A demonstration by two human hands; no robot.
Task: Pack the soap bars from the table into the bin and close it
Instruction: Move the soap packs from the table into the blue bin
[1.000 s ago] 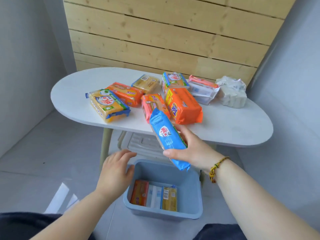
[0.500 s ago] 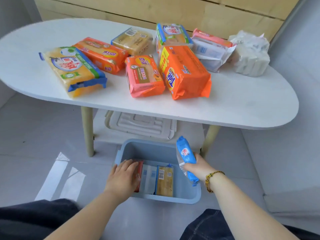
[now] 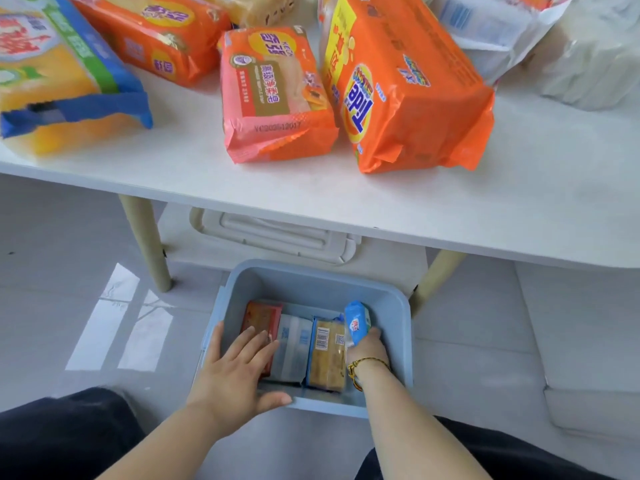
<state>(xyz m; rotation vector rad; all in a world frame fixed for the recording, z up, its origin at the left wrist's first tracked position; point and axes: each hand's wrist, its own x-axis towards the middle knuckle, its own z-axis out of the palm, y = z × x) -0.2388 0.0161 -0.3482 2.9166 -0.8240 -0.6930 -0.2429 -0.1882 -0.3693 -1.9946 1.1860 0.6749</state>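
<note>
A light blue bin [image 3: 398, 306] stands open on the floor in front of the table. Three soap packs stand side by side in it: a red one [image 3: 261, 318], a white one [image 3: 294, 344] and a yellow one [image 3: 327, 355]. My right hand [image 3: 367, 348] is down inside the bin at its right side and grips a blue soap pack [image 3: 356, 322], held upright next to the yellow one. My left hand [image 3: 235, 368] lies flat over the bin's left rim, its fingers resting on the red and white packs. Several soap packs lie on the white table [image 3: 450, 209], among them an orange Tide pack [image 3: 398, 84].
The bin's white lid [image 3: 277, 233] lies on the shelf under the table. Two pale table legs [image 3: 145, 237] stand left and right behind the bin. A white bundle [image 3: 595, 57] sits at the table's right end. My dark trouser legs frame the bottom edge.
My right hand has lowered the blue pack from above the rim down into the bin's right side. My left hand has slid further onto the packs. The camera has moved closer and lower.
</note>
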